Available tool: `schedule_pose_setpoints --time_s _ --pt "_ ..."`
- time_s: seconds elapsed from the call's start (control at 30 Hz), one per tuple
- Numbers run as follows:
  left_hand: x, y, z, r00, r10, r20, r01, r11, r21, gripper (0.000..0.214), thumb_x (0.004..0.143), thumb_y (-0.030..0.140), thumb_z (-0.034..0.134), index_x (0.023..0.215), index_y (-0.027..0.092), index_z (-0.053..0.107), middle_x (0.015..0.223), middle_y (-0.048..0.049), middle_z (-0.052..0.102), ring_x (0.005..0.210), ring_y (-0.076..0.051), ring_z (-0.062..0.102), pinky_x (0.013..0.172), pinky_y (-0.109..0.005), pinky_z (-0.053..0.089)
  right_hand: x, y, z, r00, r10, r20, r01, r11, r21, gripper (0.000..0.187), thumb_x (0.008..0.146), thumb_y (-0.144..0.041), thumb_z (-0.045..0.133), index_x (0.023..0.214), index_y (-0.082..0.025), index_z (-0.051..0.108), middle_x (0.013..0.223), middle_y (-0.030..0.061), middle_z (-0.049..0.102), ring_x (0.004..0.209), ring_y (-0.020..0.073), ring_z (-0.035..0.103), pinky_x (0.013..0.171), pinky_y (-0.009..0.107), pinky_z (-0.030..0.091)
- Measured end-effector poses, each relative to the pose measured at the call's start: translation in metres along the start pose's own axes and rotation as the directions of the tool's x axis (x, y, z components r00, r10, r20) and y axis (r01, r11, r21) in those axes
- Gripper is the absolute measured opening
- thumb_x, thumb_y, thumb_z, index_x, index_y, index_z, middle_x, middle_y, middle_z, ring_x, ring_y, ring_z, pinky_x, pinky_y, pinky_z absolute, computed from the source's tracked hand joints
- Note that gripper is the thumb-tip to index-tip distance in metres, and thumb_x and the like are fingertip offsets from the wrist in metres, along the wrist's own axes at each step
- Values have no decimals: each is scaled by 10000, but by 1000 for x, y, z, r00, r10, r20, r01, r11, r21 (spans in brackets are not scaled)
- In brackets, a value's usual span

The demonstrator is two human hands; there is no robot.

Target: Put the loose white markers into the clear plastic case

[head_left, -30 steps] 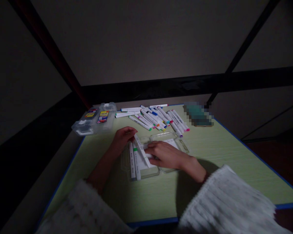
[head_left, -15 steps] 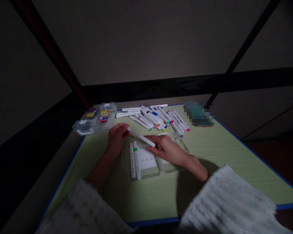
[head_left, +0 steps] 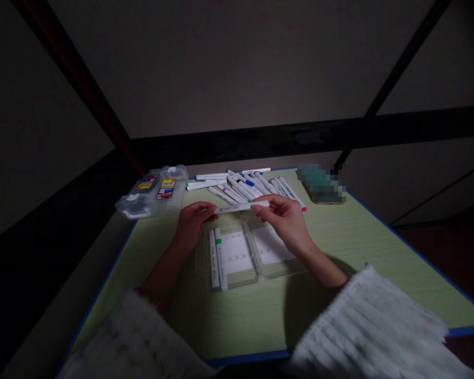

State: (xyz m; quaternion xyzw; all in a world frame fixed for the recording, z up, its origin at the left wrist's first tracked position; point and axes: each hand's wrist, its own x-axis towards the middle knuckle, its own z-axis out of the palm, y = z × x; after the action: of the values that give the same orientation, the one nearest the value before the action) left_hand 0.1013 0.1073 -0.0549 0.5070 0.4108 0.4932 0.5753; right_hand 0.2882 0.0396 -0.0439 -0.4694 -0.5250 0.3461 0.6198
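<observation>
A white marker point(head_left: 234, 208) is held nearly level between my two hands. My left hand point(head_left: 193, 223) pinches its left end, and my right hand point(head_left: 286, 218) grips it near the right end with thumb and fingers. Below them lies an opened clear plastic case point(head_left: 237, 285) with white inserts in both halves. Two white markers, one with a green band point(head_left: 221, 260), stand side by side along the left wall of the case's left half. My right forearm covers part of the right half.
Several white markers with coloured caps point(head_left: 240, 184) lie in a loose pile beyond my hands. Closed clear cases with labels point(head_left: 142, 202) sit at the back left. A phone, blurred over point(head_left: 322, 184), lies at the back right. The green table point(head_left: 363, 247) has a blue edge.
The marker has turned from slanting down to the right to nearly level. My right hand has risen and moved right, and its fingers now close on the marker's right end.
</observation>
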Motion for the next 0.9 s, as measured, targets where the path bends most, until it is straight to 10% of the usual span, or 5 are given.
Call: schedule_pose_setpoints --time_s 0.43,0.9 --pt "-10 0 1 926 -80 369 79 997 19 287 476 238 789 709 112 677 699 -26 666 607 -144 631 587 -234 489 4 -4 -3 977 200 -80 -146 888 436 179 596 -269 719 696 -141 644 575 -36 556 506 43 427 478 175 315" --pt "-12 -7 -6 787 -227 573 150 972 179 478 514 223 783 961 132 641 792 -89 705 655 -185 654 547 -223 456 2 -4 1 968 252 0 -226 868 442 231 600 -331 723 614 -142 590 545 -44 534 476 34 408 481 176 309"
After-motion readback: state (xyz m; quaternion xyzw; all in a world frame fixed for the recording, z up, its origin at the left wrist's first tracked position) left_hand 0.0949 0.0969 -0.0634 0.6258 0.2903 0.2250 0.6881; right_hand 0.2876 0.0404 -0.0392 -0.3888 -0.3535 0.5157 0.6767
